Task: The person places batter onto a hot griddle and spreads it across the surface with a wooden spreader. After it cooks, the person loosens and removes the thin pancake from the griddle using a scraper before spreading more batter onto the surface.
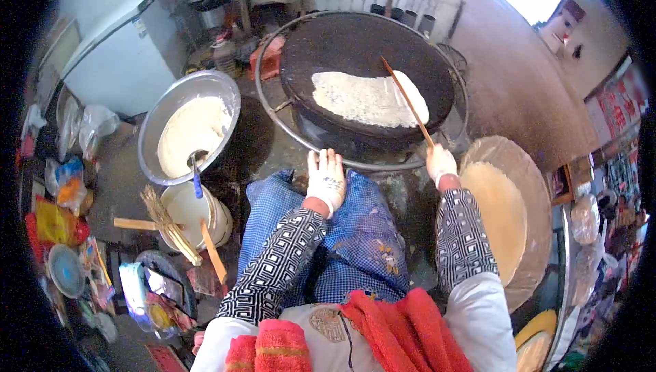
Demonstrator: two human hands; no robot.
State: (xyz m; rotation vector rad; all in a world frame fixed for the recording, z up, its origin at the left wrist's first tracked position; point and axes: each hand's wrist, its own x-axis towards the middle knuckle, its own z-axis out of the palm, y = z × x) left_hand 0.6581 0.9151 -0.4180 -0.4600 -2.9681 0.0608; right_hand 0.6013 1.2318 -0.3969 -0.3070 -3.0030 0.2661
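Note:
My right hand (pixel 441 161), in a white glove, grips the end of a long thin wooden spreader (pixel 406 96). The stick reaches over a large round black griddle (pixel 328 47) and lies across the pale batter (pixel 355 99) near its right end. That batter forms a wide, uneven strip on the near half of the griddle. My left hand (pixel 326 182), gloved as well, rests palm down with fingers stretched out, by the near side of the metal ring (pixel 369 166) around the griddle. It holds nothing.
Left of the griddle stands a metal basin (pixel 229 109) of batter with a blue-handled ladle (pixel 197 179). Below it, a white bucket (pixel 222 218) carries a straw brush (pixel 164 215) and wooden sticks. A round tray with a thin pale flatbread (pixel 495 215) sits at my right.

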